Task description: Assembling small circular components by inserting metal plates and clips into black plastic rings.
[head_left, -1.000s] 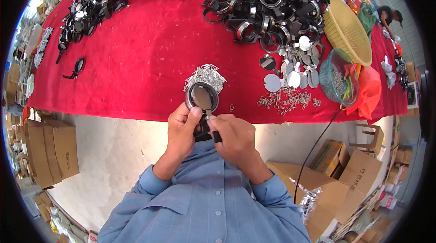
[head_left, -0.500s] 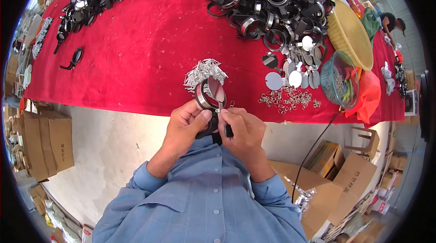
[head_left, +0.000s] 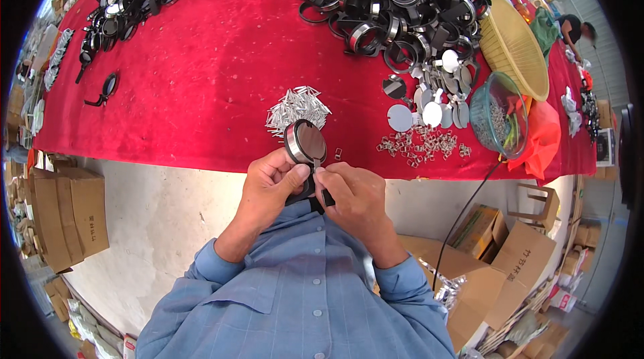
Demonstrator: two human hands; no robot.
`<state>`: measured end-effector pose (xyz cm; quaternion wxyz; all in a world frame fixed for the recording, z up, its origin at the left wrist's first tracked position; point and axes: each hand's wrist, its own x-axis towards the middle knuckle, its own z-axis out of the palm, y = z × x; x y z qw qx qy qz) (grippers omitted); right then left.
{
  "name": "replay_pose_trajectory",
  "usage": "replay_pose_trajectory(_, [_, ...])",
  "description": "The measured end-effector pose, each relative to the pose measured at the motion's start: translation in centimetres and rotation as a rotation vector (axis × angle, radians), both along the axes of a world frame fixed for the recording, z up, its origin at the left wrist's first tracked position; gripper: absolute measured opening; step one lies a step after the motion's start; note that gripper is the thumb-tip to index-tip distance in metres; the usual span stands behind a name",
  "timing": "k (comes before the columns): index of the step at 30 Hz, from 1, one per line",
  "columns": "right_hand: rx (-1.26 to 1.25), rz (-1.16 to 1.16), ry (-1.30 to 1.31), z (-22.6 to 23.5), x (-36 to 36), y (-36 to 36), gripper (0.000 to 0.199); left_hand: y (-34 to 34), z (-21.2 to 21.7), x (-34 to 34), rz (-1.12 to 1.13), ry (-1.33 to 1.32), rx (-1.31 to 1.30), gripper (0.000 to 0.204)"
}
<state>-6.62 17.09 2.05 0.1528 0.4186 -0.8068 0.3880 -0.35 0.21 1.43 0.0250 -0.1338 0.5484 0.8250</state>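
Observation:
My left hand [head_left: 268, 186] is closed on a black ring-shaped lid [head_left: 291, 147] with a silver band, thumb pressed at its lower edge. Across the ring's opening lies a round metal disc [head_left: 311, 140] with a narrow tab. My right hand [head_left: 357, 192] pinches by that tab, and a black handle-like piece [head_left: 327, 198] shows under its fingers. What exactly the right fingertips grip is partly hidden. Just beyond my hands is a heap of thin silver pins [head_left: 298, 108]. One small wire clip [head_left: 339, 154] lies to the right of the lid.
On the red-covered table [head_left: 194, 111] are many black lids [head_left: 402, 17], loose discs [head_left: 400, 118], wire clips [head_left: 419, 148], a glass bowl [head_left: 479, 114] and a yellow basket [head_left: 513, 47]. More lids [head_left: 127, 3] lie far left. Cardboard boxes [head_left: 74, 215] flank me. Another person [head_left: 572, 29] is at far right.
The metal disc, tilted up from the ring before, now lies down over its opening. Both hands stay at the lid, and the view has shifted slightly.

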Motion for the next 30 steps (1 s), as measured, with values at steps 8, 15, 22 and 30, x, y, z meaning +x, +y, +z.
replay_pose_trajectory(8, [0.012,0.089,0.022,-0.2,1.1,-0.5,0.023,0.6,-2.0,-0.1,0.156,-0.023,0.061,0.033])
replay_pose_trajectory(15, [-0.51,-0.207,-0.859,-0.8,2.3,-0.3,0.019,1.2,-0.9,0.3,0.133,0.025,0.08,0.034])
replay_pose_trajectory(22, [-0.586,0.002,-1.542,-2.8,3.5,1.7,0.021,0.8,-1.4,3.9,-0.11,-0.051,0.044,0.042])
replay_pose_trajectory(30, [-0.562,-0.039,-1.502,-2.7,3.4,1.2,0.015,1.1,-0.8,4.6,-0.28,-0.098,0.06,0.052])
